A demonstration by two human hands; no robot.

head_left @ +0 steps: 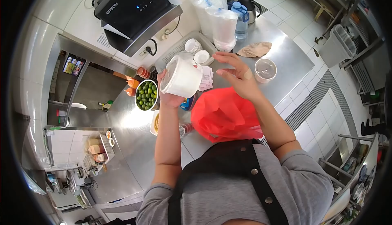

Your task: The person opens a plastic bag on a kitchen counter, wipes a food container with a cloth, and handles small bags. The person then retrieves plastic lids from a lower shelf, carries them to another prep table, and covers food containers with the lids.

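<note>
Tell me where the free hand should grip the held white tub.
Probably best by the wall near its narrower end, coming from the right: the white tub is tilted, its rim toward the left, where the left hand supports it, while the right hand is open beside the exposed end.

Tub, white, clear-lidded (pixel 185 80): one; is being held tilted in the left hand (pixel 171 99).
Right hand (pixel 241 73): is being held raised, just right of the tub, fingers parted.
Bag, red (pixel 226 115): one; is being supported near the hands, above or on the steel table (pixel 290 57).
Second lidded tub (pixel 265 70): one; is being kept upright at right, near a beige cloth (pixel 255 49).
Green fruits (pixel 147 94): many; are being contained in a bowl, left.
Pink slips (pixel 206 79): are being partly hidden by the tub.
Stacked white containers (pixel 193 45): are being stored in a grey basket (pixel 169 51), far side.
Printer, black, marked EPSON (pixel 134 11): one; is being shown far left.
</note>
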